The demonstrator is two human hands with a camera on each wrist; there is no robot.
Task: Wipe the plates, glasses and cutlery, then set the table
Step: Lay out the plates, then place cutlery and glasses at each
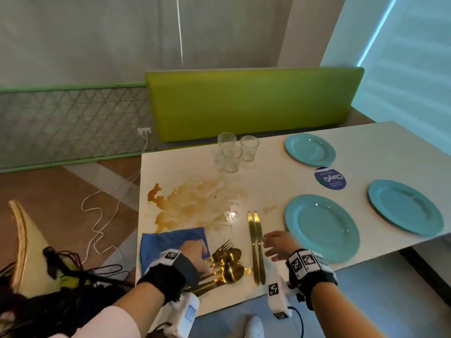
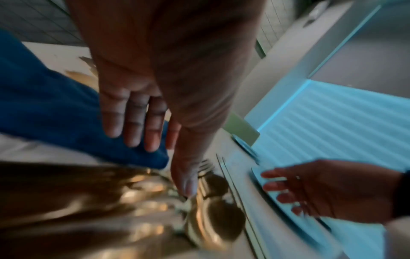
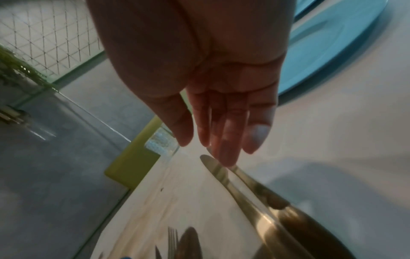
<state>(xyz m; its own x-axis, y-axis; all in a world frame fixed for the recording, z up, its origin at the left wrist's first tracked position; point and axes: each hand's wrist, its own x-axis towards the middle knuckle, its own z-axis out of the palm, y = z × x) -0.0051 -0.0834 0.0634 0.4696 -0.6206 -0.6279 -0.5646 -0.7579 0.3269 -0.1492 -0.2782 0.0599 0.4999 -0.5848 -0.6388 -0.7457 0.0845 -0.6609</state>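
On the white desk (image 1: 366, 142) the left hand (image 1: 195, 254) lies at the near left, its fingers (image 2: 133, 126) stretched flat on the blue cloth (image 1: 168, 242) while the thumb reaches down toward the heap of gold spoons and forks (image 1: 227, 264) just right of the cloth; the grip is loose and flat, closing on nothing that the pictures show. The right hand (image 1: 278, 243) hovers with straight, relaxed fingers (image 3: 230, 133) over the two gold knives (image 1: 256, 245), which lie side by side pointing away, between the heap of cutlery and the nearest teal plate (image 1: 322, 228); its grip is empty and spread. Whether the fingertips touch the knives cannot be told. A second teal plate (image 1: 405, 206) lies at the right edge and a third (image 1: 310, 148) on the far side, with a round blue sticker (image 1: 330, 178) on the desk between them. Three clear glasses (image 1: 235, 150) stand close together at the far edge. A brown spill (image 1: 190, 203) spreads over the left part of the desk, beyond the cloth. Behind the desk runs a green bench back (image 1: 253, 103).
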